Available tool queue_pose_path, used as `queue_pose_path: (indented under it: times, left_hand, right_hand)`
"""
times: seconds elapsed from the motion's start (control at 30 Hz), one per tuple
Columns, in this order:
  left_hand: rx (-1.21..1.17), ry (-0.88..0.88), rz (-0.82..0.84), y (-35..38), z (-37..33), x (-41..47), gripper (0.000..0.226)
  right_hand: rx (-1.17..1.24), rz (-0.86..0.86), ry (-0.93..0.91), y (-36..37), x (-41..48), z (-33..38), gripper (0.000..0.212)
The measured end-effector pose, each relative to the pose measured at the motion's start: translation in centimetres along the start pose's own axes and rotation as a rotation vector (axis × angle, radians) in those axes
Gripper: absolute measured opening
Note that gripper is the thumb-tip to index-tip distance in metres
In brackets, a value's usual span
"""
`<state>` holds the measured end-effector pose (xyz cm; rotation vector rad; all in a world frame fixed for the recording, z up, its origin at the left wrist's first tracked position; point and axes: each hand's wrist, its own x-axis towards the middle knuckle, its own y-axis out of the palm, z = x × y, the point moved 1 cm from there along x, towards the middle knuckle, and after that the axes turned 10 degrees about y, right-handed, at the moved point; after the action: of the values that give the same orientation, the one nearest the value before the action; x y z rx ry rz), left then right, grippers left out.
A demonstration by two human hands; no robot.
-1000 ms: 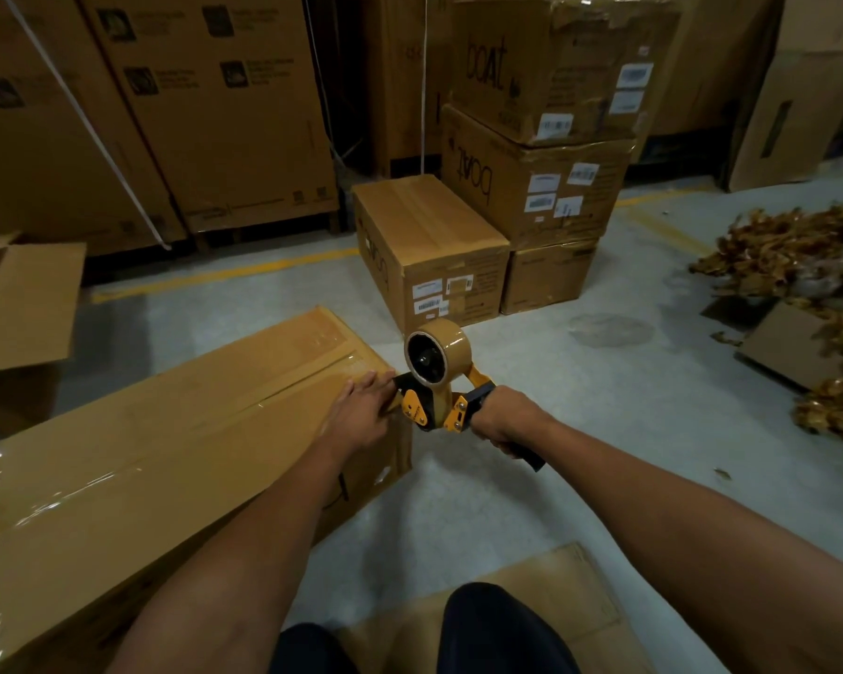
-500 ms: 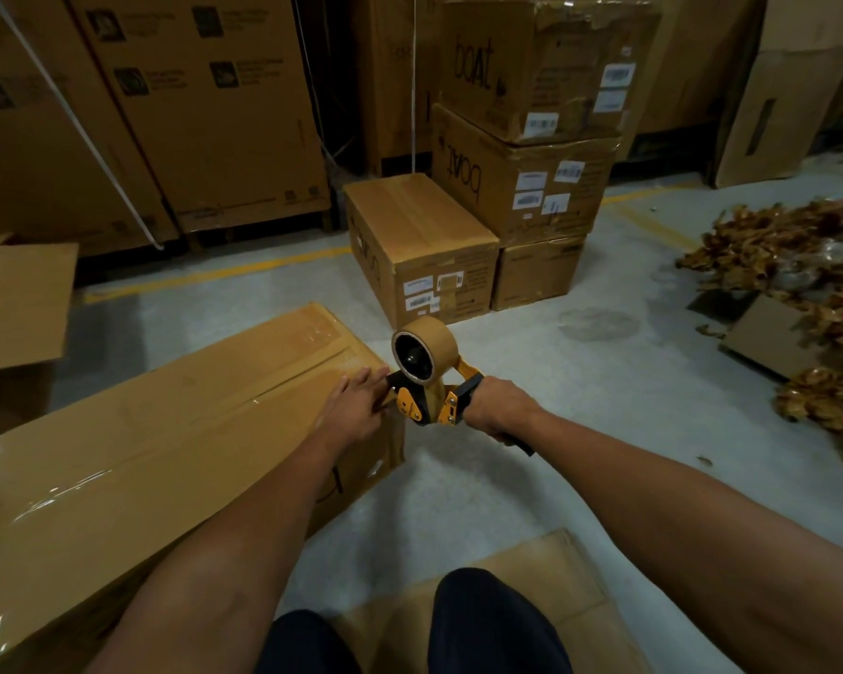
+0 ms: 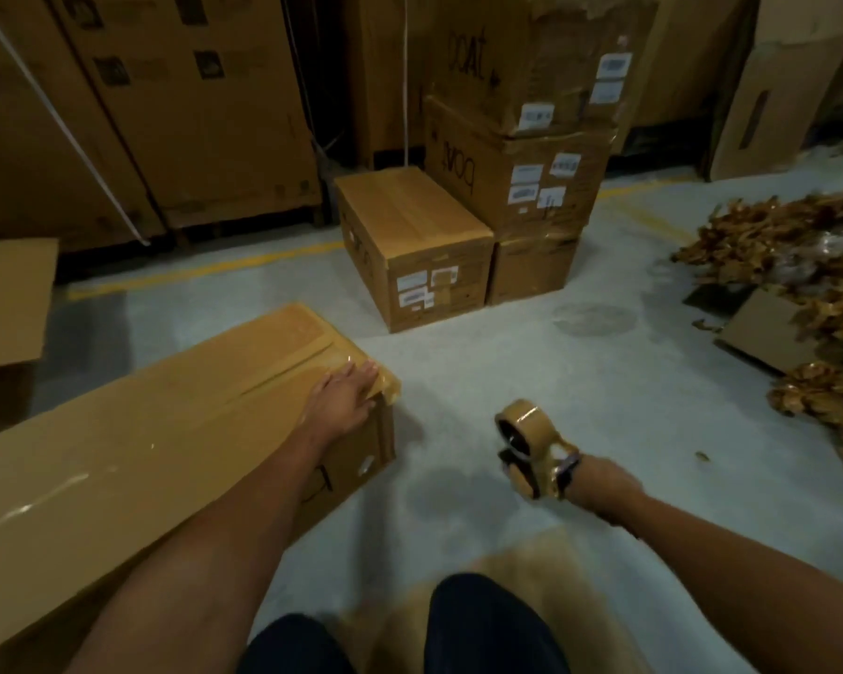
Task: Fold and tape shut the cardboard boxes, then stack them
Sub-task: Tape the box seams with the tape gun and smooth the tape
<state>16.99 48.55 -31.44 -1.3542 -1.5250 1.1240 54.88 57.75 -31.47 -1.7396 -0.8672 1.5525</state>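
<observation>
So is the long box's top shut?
Shut: the long box has flaps flat, tape along the seam, left hand pressing its end.

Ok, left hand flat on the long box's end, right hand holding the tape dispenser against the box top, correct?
Not quite. The head view shows the left hand flat on the end of the long box, but the right hand holds the tape dispenser away from the box, over the floor to its right.

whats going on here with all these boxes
A person is taping shut a long cardboard box on the floor. Their left hand presses flat on the taped end of it, while the right hand holds a tape dispenser off to the side, clear of the box. More sealed boxes sit stacked beyond.
</observation>
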Motion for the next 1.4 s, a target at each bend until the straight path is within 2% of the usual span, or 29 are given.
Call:
queue_pose_path:
  times: [0.13, 0.23, 0.3, 0.33, 0.5, 0.57, 0.67, 0.77, 0.8, 0.83, 0.9, 1.0, 1.07, 1.1, 1.17, 1.23, 1.33, 1.4]
  left_hand:
    - [0.100, 0.021, 0.022, 0.1, -1.3, -1.0, 0.066]
    - [0.207, 0.095, 0.082, -0.5, -2.2, -1.1, 0.057]
    - [0.201, 0.124, 0.069, -1.1, -2.6, -0.6, 0.069]
    - [0.181, 0.137, 0.049, -1.7, -3.0, -0.1, 0.074]
    - [-0.127, 0.098, -0.055, -1.9, -2.8, 3.0, 0.067]
    - [-0.115, 0.084, -0.115, -0.9, -2.3, 3.6, 0.049]
    - [0.061, 0.128, -0.107, 0.7, -2.3, 3.8, 0.022]
    - [0.130, 0.126, -0.018, 1.0, -2.3, 4.0, 0.022]
    - [0.128, 0.119, 0.003, 1.0, -2.3, 4.1, 0.023]
    - [0.127, 0.115, 0.018, 0.9, -2.3, 4.1, 0.024]
    - [0.141, 0.116, 0.057, 0.8, -2.4, 4.1, 0.025]
    - [0.169, 0.136, 0.098, 0.6, -2.6, 3.5, 0.032]
    - [0.189, 0.121, 0.108, 0.5, -3.0, 2.9, 0.046]
    - [0.202, 0.097, 0.111, 0.4, -3.2, 2.5, 0.053]
    - [0.196, 0.023, 0.085, 0.6, -3.7, 1.8, 0.063]
    - [0.147, -0.072, 0.026, 0.6, -3.9, 1.3, 0.068]
    - [0.104, -0.126, -0.002, -0.2, -2.8, 0.8, 0.067]
    - [0.131, -0.090, 0.048, -0.7, -1.8, 0.6, 0.068]
  right_hand:
    - [0.303, 0.095, -0.018, 0.6, 1.8, 1.9, 0.018]
    - [0.689, 0.206, -0.058, 1.1, 2.4, 5.6, 0.030]
    - [0.851, 0.324, -0.037, 1.3, 2.6, 8.0, 0.033]
    - [0.904, 0.375, -0.032, 1.4, 2.8, 9.2, 0.033]
    - [1.076, 0.596, 0.032, 2.1, 4.0, 14.2, 0.029]
    - [1.109, 0.643, 0.062, 2.5, 4.8, 15.2, 0.028]
    - [1.125, 0.656, 0.082, 3.8, 6.4, 15.8, 0.023]
    - [1.110, 0.623, 0.058, 5.7, 8.2, 16.0, 0.019]
    - [1.088, 0.566, 0.058, 6.3, 9.0, 15.9, 0.018]
    - [1.054, 0.474, 0.052, 6.8, 9.9, 15.8, 0.023]
    - [0.896, 0.284, 0.078, 6.9, 11.0, 15.4, 0.049]
    - [0.673, 0.134, 0.138, 5.8, 10.5, 15.3, 0.061]
    - [0.596, 0.056, 0.181, 3.7, 8.1, 15.8, 0.079]
    - [0.612, 0.012, 0.124, 2.9, 7.7, 16.6, 0.076]
    - [0.694, -0.086, -0.082, 0.2, 5.2, 19.2, 0.046]
    - [0.867, -0.188, -0.291, -2.2, 1.8, 22.4, 0.028]
    - [0.974, -0.231, -0.551, -3.5, -2.9, 27.2, 0.025]
    - [0.968, -0.214, -0.614, -2.2, -4.2, 29.4, 0.027]
